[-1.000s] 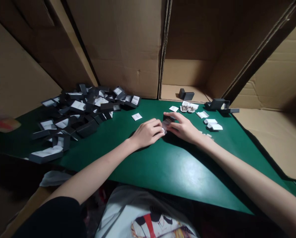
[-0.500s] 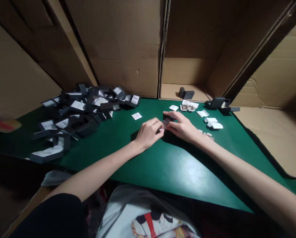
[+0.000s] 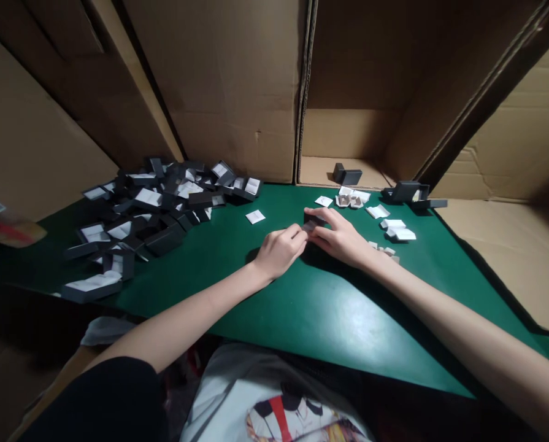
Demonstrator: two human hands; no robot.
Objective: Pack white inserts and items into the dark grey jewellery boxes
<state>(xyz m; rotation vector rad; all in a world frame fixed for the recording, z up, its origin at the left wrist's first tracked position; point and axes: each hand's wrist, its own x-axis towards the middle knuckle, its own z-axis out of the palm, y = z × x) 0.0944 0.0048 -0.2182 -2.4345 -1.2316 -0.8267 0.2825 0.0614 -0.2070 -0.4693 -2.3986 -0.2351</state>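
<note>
Over the middle of the green table, a small black box with a white part showing at its near side is held by my right hand. The thumb and fingers of that hand close around the box. My left hand is against the near left side of the box, fingers bent and pressed together at its white part. What the left fingertips pinch, if anything, is hidden. A flat white paper square lies left of the box, and another white square lies just beyond it.
A heap of open black boxes with white linings covers the table's left side. White folded inserts and several black boxes sit at the right. Cardboard walls rise behind the green table. Two black boxes stand inside a cardboard compartment.
My left hand has shifted slightly right, its fingertips now tucked closer against the box. My right hand keeps its hold on the box. The whole view has moved very slightly.
</note>
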